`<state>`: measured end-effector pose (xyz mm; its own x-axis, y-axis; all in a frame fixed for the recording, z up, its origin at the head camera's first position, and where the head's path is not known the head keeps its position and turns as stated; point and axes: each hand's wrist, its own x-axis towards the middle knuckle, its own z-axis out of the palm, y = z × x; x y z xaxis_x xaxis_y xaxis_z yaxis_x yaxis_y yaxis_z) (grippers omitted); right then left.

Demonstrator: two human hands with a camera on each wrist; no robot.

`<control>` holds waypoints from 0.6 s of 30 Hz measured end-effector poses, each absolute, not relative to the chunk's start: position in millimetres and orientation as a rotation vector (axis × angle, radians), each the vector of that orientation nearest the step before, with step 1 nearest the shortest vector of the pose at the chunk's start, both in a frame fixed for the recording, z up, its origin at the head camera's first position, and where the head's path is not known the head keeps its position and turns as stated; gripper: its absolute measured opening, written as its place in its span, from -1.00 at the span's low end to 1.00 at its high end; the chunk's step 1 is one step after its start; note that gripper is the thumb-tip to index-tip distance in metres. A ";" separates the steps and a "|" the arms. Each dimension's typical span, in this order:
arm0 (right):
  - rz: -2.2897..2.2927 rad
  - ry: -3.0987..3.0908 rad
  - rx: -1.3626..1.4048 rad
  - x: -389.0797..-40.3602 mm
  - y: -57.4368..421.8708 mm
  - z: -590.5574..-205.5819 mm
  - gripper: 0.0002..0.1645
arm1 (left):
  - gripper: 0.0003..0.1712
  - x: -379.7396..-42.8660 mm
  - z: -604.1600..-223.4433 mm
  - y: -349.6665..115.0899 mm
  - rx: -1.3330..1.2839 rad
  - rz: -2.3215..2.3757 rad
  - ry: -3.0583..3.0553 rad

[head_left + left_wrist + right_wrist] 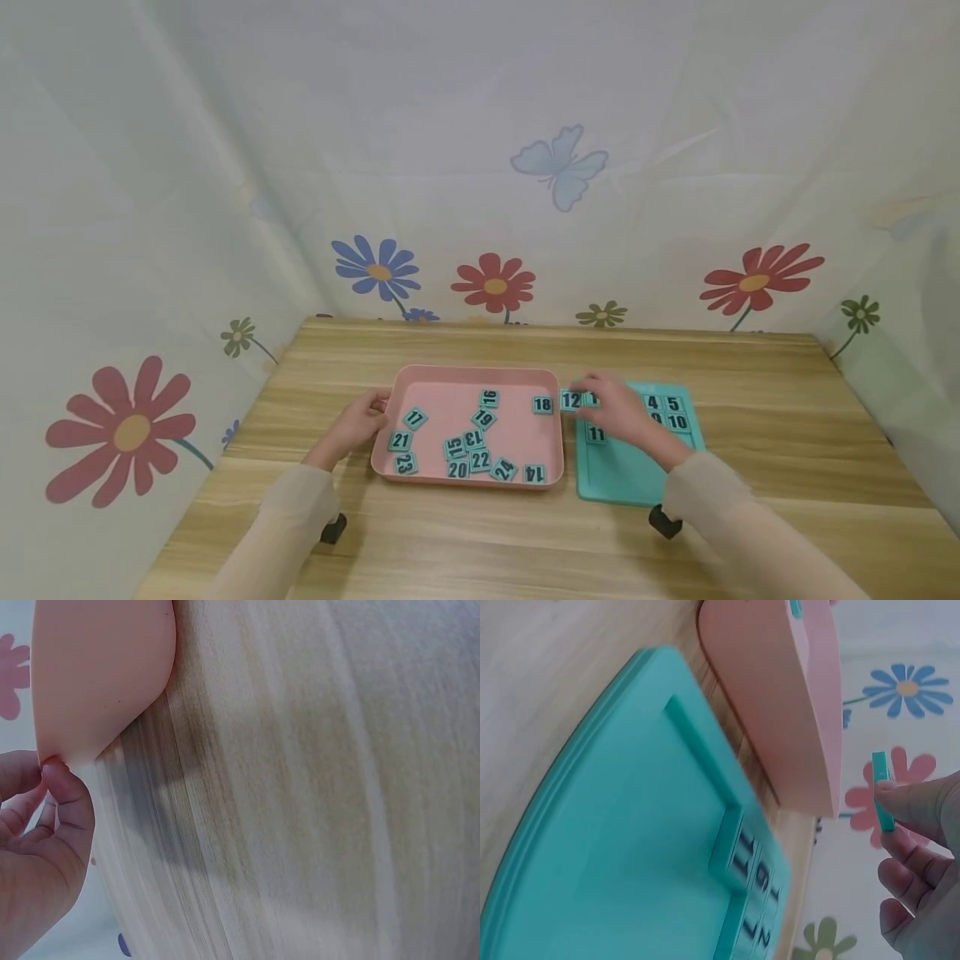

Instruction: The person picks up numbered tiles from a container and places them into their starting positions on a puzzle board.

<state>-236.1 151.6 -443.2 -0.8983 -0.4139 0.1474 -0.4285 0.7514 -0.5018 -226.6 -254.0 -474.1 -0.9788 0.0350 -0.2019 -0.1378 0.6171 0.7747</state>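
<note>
My left hand [360, 421] pinches the left rim of the pink tray [442, 400] between thumb and finger; the left wrist view has this grip close up at the tray's corner [105, 675]. Square teal tiles with black numbers lie scattered in the tray, among them 18 [542, 405], 17 [415, 417] and 24 [503, 470]. Raised between thumb and fingertips of my right hand [618, 410] is the number 12 tile [571, 400], seen edge-on in the right wrist view [883, 791]. Below that hand is the teal board [622, 475], partly hidden by it, with the 11 tile [597, 434] starting its third row.
Tiles 5 [672, 404] and 10 [677, 422] sit at the board's right side. Tray and board stand side by side on a wood-grain table [480, 533], a narrow gap between them. A flowered cloth [420, 192] hangs behind the table.
</note>
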 end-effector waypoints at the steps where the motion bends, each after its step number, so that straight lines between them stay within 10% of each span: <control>1: 0.849 -2.915 0.694 -236.2 155.4 -444.1 -0.60 | -0.49 -226.6 -474.3 -254.0 -0.082 1.288 2.643; 18: 0.783 -2.962 0.625 -229.5 206.5 -462.9 -0.62 | -0.48 -227.8 -476.2 -255.4 -0.072 1.282 2.647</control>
